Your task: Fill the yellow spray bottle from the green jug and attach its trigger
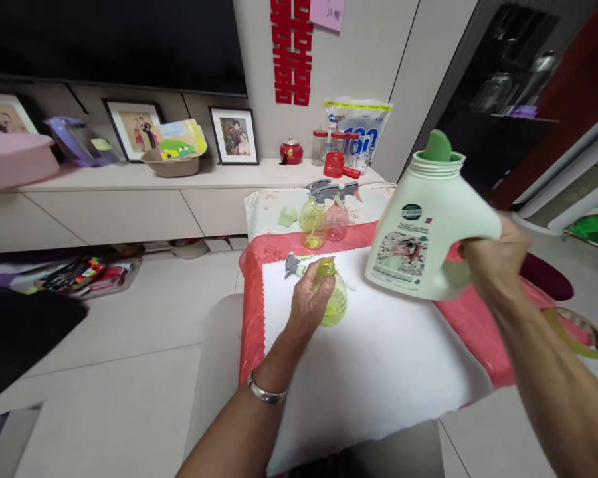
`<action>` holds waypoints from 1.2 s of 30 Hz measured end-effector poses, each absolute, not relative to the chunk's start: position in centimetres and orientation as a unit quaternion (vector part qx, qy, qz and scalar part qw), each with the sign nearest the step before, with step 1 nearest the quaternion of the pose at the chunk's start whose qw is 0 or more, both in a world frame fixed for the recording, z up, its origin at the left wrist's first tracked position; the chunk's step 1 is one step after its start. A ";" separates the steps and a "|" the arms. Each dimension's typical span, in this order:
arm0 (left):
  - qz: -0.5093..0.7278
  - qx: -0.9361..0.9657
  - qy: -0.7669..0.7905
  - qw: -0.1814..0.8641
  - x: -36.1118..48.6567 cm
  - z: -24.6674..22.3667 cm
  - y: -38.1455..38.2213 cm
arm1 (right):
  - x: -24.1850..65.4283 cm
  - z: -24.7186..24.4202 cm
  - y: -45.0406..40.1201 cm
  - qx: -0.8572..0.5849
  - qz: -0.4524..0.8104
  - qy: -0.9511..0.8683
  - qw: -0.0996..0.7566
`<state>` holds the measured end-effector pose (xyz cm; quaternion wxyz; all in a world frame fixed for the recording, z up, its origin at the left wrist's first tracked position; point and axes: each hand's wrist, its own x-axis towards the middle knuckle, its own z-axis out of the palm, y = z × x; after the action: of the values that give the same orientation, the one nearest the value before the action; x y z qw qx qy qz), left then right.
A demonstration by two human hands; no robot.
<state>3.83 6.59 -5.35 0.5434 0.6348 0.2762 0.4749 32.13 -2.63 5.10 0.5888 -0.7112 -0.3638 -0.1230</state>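
Note:
My left hand point(313, 295) is wrapped round the neck of a yellow-green spray bottle point(335, 309), which has no top on and stands on a white cloth point(379, 372). In my right hand point(498, 255) is the handle of a large pale green detergent jug point(428, 226). The jug is held up over the cloth's right side, slightly tilted, its cap off and a green spout showing in the mouth. Just behind my left hand lies a grey spray nozzle point(294, 265). Further back stand a yellow spray bottle point(313, 222) and a pink spray bottle point(337, 219), both with grey trigger tops.
A pale green cap point(288, 216) lies at the table's back left. On the cabinet point(219, 178) behind stand picture frames, a red pot point(292, 151), jars with red lids and a white bag point(361, 126). Red covering point(253, 292) hangs over the table edge.

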 end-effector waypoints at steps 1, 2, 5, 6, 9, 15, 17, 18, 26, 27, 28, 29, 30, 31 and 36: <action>0.475 0.640 0.280 0.535 3.8 -5.4 6.6 | 31.8 4.4 -2.1 -0.709 -0.121 -0.357 0.596; 0.473 0.646 0.284 0.528 3.7 -5.4 6.6 | 31.5 3.7 -1.5 -0.707 -0.121 -0.350 0.602; 0.457 0.671 0.281 0.512 3.5 -5.2 6.5 | 30.4 1.9 0.1 -0.702 -0.120 -0.336 0.616; 0.454 0.677 0.278 0.509 3.4 -5.1 6.5 | 30.1 1.4 0.6 -0.700 -0.119 -0.334 0.620; 0.451 0.683 0.263 0.511 3.3 -5.0 6.5 | 29.8 0.3 1.6 -0.701 -0.111 -0.329 0.623; 0.451 0.637 0.257 0.570 3.4 -5.1 6.4 | 30.3 -0.9 1.8 -0.722 -0.102 -0.321 0.604; 0.457 0.611 0.276 0.584 3.5 -5.1 6.4 | 30.4 -1.2 1.4 -0.736 -0.090 -0.326 0.587; 0.460 0.600 0.283 0.590 3.6 -5.2 6.4 | 30.5 -1.4 1.0 -0.745 -0.083 -0.327 0.575; 0.509 0.530 0.302 0.607 4.1 -6.1 7.2 | 30.2 -2.7 -2.8 -0.811 -0.036 -0.357 0.462; 0.519 0.523 0.308 0.601 4.1 -6.2 7.3 | 30.0 -2.9 -3.3 -0.810 -0.042 -0.363 0.458; 0.530 0.516 0.324 0.590 4.0 -6.1 7.4 | 29.6 -3.2 -3.7 -0.808 -0.054 -0.365 0.458; 0.542 0.508 0.347 0.573 4.0 -6.0 7.5 | 29.3 -3.5 -4.1 -0.805 -0.072 -0.364 0.463; 0.553 0.499 0.374 0.553 3.9 -5.8 7.7 | 28.8 -3.9 -4.5 -0.801 -0.096 -0.359 0.470; 0.563 0.489 0.401 0.532 3.7 -5.6 7.8 | 28.4 -4.2 -4.8 -0.794 -0.122 -0.351 0.480; 0.577 0.471 0.480 0.463 2.5 -4.4 9.3 | 27.0 -5.7 -5.9 -0.752 -0.225 -0.334 0.522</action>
<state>2.46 9.30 -4.38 0.4631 0.4712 0.4803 0.5769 27.04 -5.88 -5.72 0.5218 -0.7518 -0.3342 -0.2255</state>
